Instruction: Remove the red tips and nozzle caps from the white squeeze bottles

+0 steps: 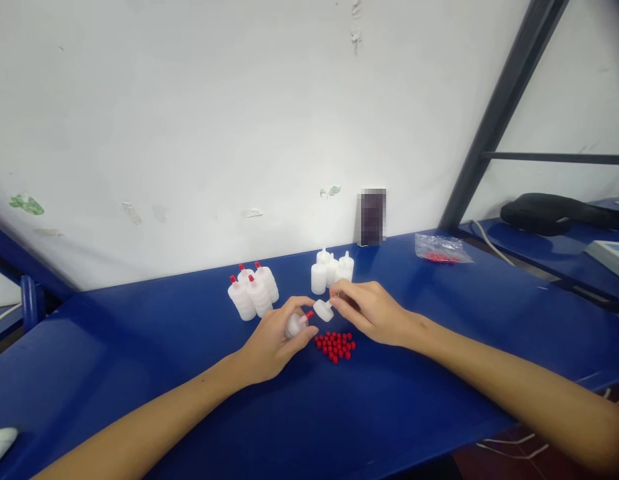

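My left hand [275, 337] is wrapped round a small white squeeze bottle [294, 325] whose nozzle carries a red tip cap and leans to the right. Between the fingertips of my right hand [376, 312] is the narrow tip of a white nozzle cap [322, 311], its wide base turned toward the left hand. A loose cluster of small red caps [335, 346] lies on the blue table just below both hands. Behind the left hand stand several white bottles with red tips [252, 293]. Behind the right hand is a group of white bottles without red tips [332, 268].
A clear plastic bag [442, 249] with red caps lies at the back right. A blurred-out dark panel [372, 218] leans on the wall. To the right are a dark metal post [489, 133], a black object [549, 213] and a white device [612, 260]. A white object [0, 445] sits lower left.
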Demonstrator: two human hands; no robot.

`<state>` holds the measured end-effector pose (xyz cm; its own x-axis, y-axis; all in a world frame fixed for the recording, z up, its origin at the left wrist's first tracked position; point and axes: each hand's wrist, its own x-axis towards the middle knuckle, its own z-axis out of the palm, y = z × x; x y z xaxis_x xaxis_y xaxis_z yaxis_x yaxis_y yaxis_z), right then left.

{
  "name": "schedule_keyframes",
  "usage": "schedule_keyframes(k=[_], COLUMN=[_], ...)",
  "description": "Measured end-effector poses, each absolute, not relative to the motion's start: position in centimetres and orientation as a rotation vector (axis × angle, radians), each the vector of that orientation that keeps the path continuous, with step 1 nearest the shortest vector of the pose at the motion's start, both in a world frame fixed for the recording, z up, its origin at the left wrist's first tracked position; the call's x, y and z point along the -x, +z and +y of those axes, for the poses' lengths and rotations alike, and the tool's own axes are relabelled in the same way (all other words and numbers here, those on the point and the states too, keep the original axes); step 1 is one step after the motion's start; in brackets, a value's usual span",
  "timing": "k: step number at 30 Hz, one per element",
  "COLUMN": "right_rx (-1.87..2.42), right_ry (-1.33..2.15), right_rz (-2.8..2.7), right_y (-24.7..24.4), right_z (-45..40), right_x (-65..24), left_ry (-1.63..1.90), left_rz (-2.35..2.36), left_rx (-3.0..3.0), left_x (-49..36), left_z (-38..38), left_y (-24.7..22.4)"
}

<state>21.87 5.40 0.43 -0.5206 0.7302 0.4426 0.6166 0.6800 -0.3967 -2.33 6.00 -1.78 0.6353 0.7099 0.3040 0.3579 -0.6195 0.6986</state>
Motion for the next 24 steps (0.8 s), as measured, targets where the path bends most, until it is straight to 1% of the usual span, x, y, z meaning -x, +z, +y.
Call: schedule_keyframes(k=[6, 10, 13, 19, 24], right_rx=[1.262, 1.337, 1.294, 1.069, 1.167], right_ry=[0.087, 0.021, 0.057, 0.250, 0.221], right_rz=[-2.511, -2.496, -2.409, -2.393, -2.540], right_y=[-0.4, -1.1, -1.0, 0.1, -0.4], right_z=[6.4, 6.9, 6.7, 5.6, 6.1], right_x=[-22.0, -21.8, -21.7, -21.4, -21.5], left_ry=[0.791, 0.804, 0.775, 0.722, 0.652], left_rz=[0.913, 0.892, 0.847, 0.862, 0.867], left_rx=[-2.329, -2.428, -2.501, -2.524, -2.531], left_x=[2.2, 2.3, 2.6, 2.5, 2.2], left_z=[5.9, 5.8, 5.6, 5.8, 5.9], left_y=[-1.6, -1.6, -1.8, -1.8, -1.7])
